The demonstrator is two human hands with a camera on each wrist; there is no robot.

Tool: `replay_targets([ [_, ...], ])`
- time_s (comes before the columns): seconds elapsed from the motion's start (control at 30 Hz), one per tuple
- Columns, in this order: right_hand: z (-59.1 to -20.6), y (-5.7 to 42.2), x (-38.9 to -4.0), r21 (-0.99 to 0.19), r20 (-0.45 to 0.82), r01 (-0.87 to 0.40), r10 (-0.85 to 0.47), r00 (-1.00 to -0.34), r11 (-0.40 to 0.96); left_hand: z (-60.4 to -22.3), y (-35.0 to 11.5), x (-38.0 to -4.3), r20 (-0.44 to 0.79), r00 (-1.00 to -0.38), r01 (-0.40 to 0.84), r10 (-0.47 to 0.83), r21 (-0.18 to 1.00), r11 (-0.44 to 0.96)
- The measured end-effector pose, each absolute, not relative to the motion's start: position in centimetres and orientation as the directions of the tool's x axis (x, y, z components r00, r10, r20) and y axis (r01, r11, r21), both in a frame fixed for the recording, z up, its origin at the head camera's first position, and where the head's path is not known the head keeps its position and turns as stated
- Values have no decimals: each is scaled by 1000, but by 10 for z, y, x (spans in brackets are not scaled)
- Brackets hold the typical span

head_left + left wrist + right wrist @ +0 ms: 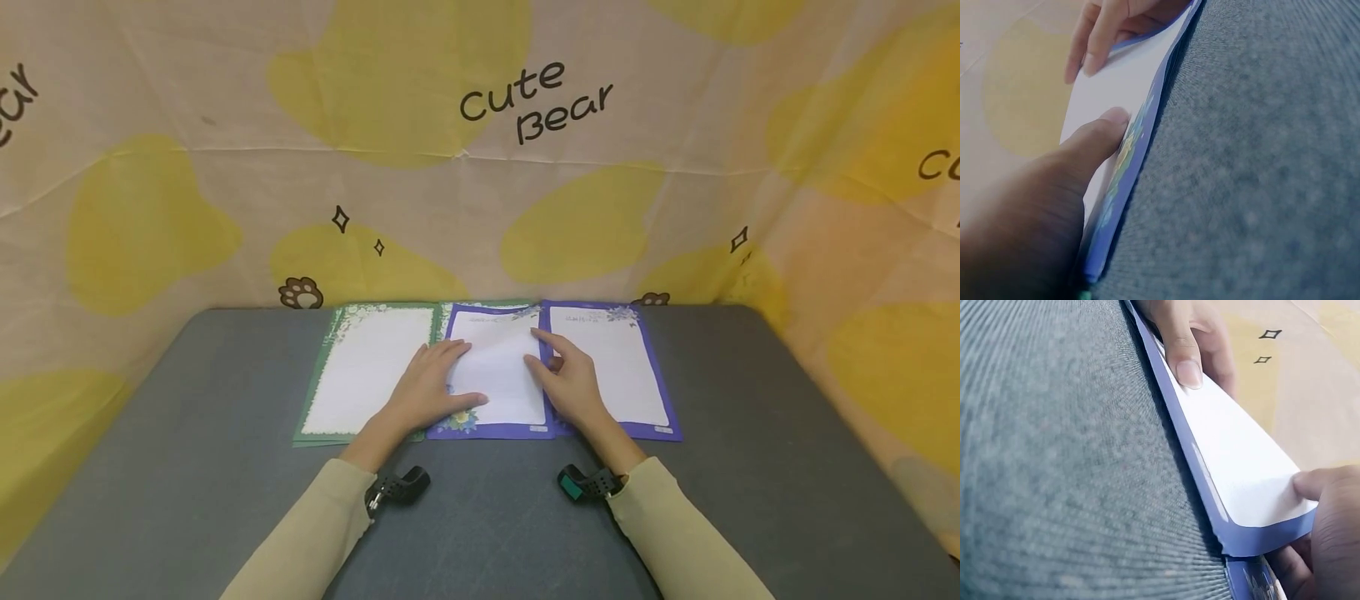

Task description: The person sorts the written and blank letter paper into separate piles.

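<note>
A sheet of purple-bordered letter paper [498, 375], with a white middle and flowers at the lower left corner, lies in front of me in the head view. My left hand [431, 387] rests on its left side with fingers and thumb spread. At the opposite side, my right hand [572, 379] pinches the right edge. In the right wrist view its thumb lies on top of the white paper [1241, 469] and curled fingers show below the edge. The index finger stretches toward the upper part of the sheet. The left thumb [1107, 128] presses near the flowered border.
Another purple-bordered sheet [611, 367] lies to the right, partly behind the right hand. Green-bordered sheets [371, 367] lie on the left and reach behind the middle sheet. All are on a dark grey table [487, 517] before a patterned cloth [420, 200].
</note>
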State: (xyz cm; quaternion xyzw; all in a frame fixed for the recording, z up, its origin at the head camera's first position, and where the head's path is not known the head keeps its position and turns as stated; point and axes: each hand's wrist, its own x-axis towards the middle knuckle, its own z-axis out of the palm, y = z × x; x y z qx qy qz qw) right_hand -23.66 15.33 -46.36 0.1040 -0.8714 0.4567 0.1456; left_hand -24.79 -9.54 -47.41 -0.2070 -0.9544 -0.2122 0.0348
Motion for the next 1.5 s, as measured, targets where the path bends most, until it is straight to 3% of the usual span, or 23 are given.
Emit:
replay_targets([
  [0.33,-466,154,-238,-802,296,-276,-48,-954,530,-474,-96,-248,142,-920,391,366,403,828],
  [0.63,-467,154,-239,-807,299,-275,-39,-953,523,-469,-99,-245,179,-974,209,137,489,847],
  [1.0,-465,155,-238,-814,289,-253,-14,-957,523,-473,-99,-247,185,-965,256,188,485,836],
  [1.5,-466,155,-237,-805,343,-298,-6,-939,513,-469,-97,-247,217,-968,226,123,554,801],
])
